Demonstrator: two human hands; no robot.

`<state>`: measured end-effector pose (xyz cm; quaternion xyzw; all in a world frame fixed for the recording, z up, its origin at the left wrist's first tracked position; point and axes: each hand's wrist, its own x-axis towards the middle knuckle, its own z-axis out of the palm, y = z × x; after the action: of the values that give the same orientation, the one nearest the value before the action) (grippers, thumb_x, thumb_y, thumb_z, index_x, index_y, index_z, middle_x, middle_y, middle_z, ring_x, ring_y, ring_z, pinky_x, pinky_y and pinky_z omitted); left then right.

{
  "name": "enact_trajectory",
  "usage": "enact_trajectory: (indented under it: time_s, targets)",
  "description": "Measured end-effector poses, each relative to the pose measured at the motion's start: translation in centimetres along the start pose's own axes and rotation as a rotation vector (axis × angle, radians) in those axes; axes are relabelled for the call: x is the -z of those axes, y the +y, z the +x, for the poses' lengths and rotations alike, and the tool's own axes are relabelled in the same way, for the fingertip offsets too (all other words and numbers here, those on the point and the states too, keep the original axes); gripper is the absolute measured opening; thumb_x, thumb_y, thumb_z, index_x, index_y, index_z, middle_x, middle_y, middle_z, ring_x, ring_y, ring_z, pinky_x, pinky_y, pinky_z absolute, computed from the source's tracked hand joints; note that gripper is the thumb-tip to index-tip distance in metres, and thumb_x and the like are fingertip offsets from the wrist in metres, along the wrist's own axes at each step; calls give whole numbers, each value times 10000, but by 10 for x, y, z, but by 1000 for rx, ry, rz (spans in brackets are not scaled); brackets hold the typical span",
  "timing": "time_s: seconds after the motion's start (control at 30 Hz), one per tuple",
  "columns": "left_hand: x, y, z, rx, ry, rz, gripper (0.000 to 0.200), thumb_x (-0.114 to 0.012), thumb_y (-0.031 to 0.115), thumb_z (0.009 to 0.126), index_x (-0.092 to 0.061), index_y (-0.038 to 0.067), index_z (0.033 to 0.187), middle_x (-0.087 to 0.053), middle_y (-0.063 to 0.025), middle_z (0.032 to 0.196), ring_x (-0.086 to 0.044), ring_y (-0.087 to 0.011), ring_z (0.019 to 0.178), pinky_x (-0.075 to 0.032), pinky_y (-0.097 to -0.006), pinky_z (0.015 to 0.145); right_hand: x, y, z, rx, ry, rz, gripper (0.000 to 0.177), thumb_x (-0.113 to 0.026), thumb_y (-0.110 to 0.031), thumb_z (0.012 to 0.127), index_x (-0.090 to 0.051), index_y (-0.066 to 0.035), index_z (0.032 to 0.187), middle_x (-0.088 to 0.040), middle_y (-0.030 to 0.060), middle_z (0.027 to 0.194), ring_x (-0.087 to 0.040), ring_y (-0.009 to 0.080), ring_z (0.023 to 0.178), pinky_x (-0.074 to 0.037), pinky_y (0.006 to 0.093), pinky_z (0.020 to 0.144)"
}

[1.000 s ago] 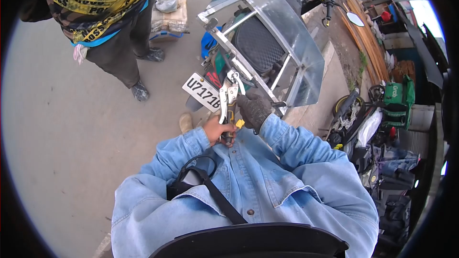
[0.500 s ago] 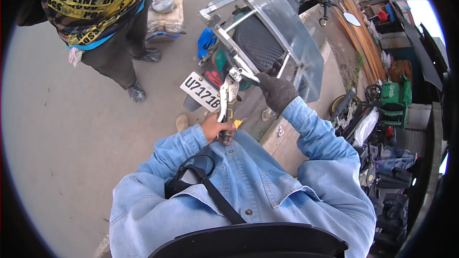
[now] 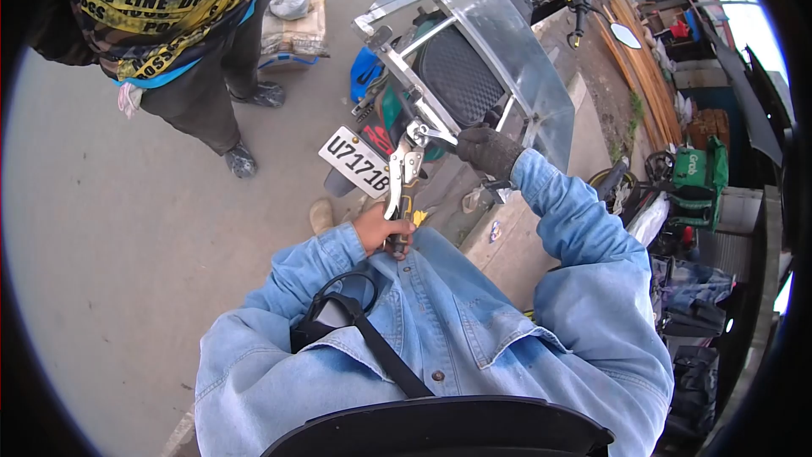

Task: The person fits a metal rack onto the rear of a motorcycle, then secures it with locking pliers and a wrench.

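Note:
My left hand [image 3: 381, 228], bare, is wrapped around the handles of a pair of locking pliers [image 3: 397, 178], held upright in front of my shirt. The pliers' jaws meet the near corner of a metal frame [image 3: 474, 59], which has clear panels and sits over a motorcycle seat [image 3: 459, 76]. My right hand [image 3: 491, 152], in a dark glove, is closed at that same corner, beside a short silver piece [image 3: 440, 134]. Its fingers hide what they grip. Just left of the pliers is a licence plate [image 3: 353, 161].
Another person [image 3: 186, 76] stands at upper left, near a box [image 3: 292, 25] with a wrapped bundle on it. A mirror [image 3: 624, 35] juts out at upper right. A curb [image 3: 499, 228], long wooden strips [image 3: 643, 76] and a green bag [image 3: 700, 178] lie along the right side.
My right hand has shifted slightly right, and its sleeve has swung outward. My left hand and the pliers stay nearly in place.

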<state>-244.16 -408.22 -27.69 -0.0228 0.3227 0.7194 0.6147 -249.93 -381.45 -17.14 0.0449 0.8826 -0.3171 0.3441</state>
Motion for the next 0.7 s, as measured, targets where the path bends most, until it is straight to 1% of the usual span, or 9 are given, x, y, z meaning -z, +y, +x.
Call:
enact_trajectory:
  time_s: [0.07,0.13,0.23,0.47,0.53,0.57,0.63,0.67,0.7]
  targets:
    - [-3,2,-1,-11,-11,5,280,-655,78,786,-473,33,994,-575,-133,721,-617,-236,594,-550,-369,497,13,-10,2,10,-4,-79,196,-483,-249,871,-606,-100,835,-496,-16,656,-458,101,563,-399,288,534]
    - [-5,3,-4,10,30,-18,281,-652,76,786,-471,28,996,-574,-137,721,-616,-239,597,-549,-372,502,29,-39,1,-332,-187,-33,197,-486,-259,871,-612,-111,842,-504,-7,648,-471,102,573,-415,290,560]
    - [-5,2,-3,15,35,9,274,-648,75,787,-473,24,991,-574,-142,722,-614,-242,597,-548,-379,508,30,-12,15,18,-87,-302,195,-493,-261,864,-619,-114,850,-543,23,679,-506,128,597,-437,311,581]
    - [-11,11,-13,45,41,-8,263,-653,82,787,-482,22,977,-582,-147,736,-613,-236,597,-548,-370,507,17,7,14,-150,-153,38,215,-523,-254,833,-611,-59,814,-578,56,739,-548,172,644,-453,340,590]
    - [-9,9,-9,32,25,-3,260,-655,85,788,-484,15,971,-587,-143,736,-615,-230,599,-549,-369,509,19,30,28,896,-12,-487,220,-539,-256,806,-586,-57,726,-512,36,603,-501,144,529,-406,318,483]
    - [-10,10,-9,32,27,-4,260,-655,85,788,-484,15,971,-587,-143,736,-615,-230,599,-549,-369,509,19,37,29,897,-14,-485,220,-539,-256,806,-586,-57,726,-512,36,603,-501,144,529,-406,318,483]
    - [-15,12,-12,26,52,23,247,-649,75,792,-485,4,963,-587,-135,727,-618,-224,603,-548,-361,516,16,51,28,422,-133,-162,215,-552,-260,789,-546,-84,665,-412,4,501,-413,118,411,-307,292,379]
    - [-15,10,-10,33,51,20,247,-649,75,792,-485,4,963,-587,-135,727,-618,-224,603,-548,-361,516,28,-27,1,-360,-275,364,205,-558,-258,793,-527,-108,657,-370,-14,478,-332,102,357,-229,277,338]
    - [-15,8,-7,6,68,28,238,-643,71,796,-486,2,961,-589,-132,730,-620,-223,607,-548,-359,521,22,-36,-6,-361,-275,365,205,-558,-258,793,-527,-108,657,-370,-14,478,-332,102,357,-229,277,338]
